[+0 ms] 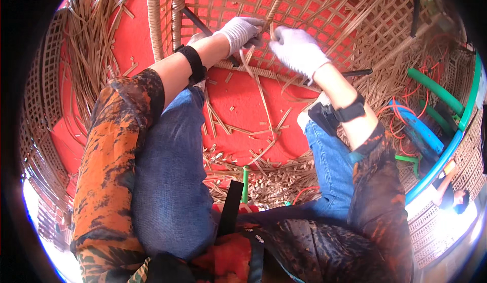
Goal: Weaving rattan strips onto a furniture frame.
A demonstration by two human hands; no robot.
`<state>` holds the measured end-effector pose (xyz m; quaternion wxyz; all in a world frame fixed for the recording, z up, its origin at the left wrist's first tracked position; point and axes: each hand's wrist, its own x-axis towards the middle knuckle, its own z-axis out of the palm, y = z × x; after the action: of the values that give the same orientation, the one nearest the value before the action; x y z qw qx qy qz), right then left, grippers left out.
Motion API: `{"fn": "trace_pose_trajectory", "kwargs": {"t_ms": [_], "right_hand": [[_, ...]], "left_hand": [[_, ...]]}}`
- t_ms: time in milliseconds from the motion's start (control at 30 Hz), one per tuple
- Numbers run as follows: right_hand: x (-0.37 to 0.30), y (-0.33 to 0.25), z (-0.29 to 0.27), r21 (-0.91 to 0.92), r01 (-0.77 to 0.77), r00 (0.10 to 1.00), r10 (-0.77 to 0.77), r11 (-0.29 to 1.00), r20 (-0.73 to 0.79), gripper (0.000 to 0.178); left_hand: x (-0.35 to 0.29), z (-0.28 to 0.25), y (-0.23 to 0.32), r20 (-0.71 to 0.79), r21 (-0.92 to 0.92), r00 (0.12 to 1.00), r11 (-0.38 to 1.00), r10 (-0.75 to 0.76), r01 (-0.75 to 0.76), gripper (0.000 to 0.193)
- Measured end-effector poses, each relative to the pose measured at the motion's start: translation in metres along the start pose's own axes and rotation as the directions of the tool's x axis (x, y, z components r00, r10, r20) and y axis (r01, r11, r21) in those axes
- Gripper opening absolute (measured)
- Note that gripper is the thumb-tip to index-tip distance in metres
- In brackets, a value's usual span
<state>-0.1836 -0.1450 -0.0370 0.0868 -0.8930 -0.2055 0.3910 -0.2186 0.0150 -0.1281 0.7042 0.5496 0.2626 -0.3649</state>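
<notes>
Both my hands wear pale knitted gloves over a large open-weave wicker panel (223, 4) set on a dark frame. My left hand (241, 34) is closed at the panel's near part, its fingertips on a tan wicker strip (260, 82) whose loose end hangs down over the red floor. Just to the right, my right hand (298, 49) has its fingers pinched around another thin strip by a wrapped upright rib. A small gap lies between the hands. The fingertips are partly hidden by the gloves and the weave.
Loose strips lie heaped at the left (94, 39) and right. Cut bits litter the red floor (233, 100). Green tubing (436, 90), a blue piece (416, 126) and orange cord stand at the right. A person (451, 194) is farther back, lower right.
</notes>
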Motion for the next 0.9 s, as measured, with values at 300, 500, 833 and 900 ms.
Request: {"fn": "trace_pose_trajectory", "kwargs": {"t_ms": [300, 500, 833, 900], "right_hand": [[-0.127, -0.082, 0.022, 0.156, 0.444, 0.797, -0.468, 0.882, 0.382, 0.023], [-0.158, -0.084, 0.02, 0.38, 0.58, 0.614, -0.693, 0.721, 0.378, 0.02], [-0.106, 0.001, 0.008, -0.214, 0.424, 0.743, -0.204, 0.88, 0.637, 0.025], [-0.073, 0.034, 0.013, -0.168, 0.316, 0.946, -0.324, 0.934, -0.022, 0.027]], "left_hand": [[-0.001, -0.016, 0.026, -0.003, 0.399, 0.984, 0.903, 0.176, -0.16, 0.032], [-0.002, -0.019, 0.028, 0.221, 0.366, 0.972, 0.918, 0.074, -0.153, 0.029], [0.012, -0.019, 0.01, 0.021, 0.128, 0.991, 0.983, 0.13, -0.132, 0.015], [0.011, -0.012, 0.013, 0.005, 0.178, 0.989, 0.973, 0.149, -0.148, 0.014]]}}
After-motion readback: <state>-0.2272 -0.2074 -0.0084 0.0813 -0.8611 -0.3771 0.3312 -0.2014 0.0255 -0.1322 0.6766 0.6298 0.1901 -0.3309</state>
